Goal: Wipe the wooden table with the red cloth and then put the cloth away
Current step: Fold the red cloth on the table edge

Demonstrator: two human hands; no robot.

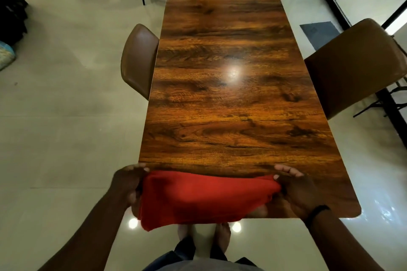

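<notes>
Red cloth point(202, 198) stretched over wooden table point(224, 86) near edge, left hand point(126, 185) and right hand point(296, 187) each pinching an end, likely spreading it to wipe.

The head camera looks steeply down along the wooden table point(229, 86) from its near end.

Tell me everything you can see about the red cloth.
The red cloth is plain, soft-looking fabric, stretched wide between both hands at the near end of the wooden table. The left hand grips its left edge, the right hand pinches its right end. Its lower part droops past the table's near edge.
</notes>
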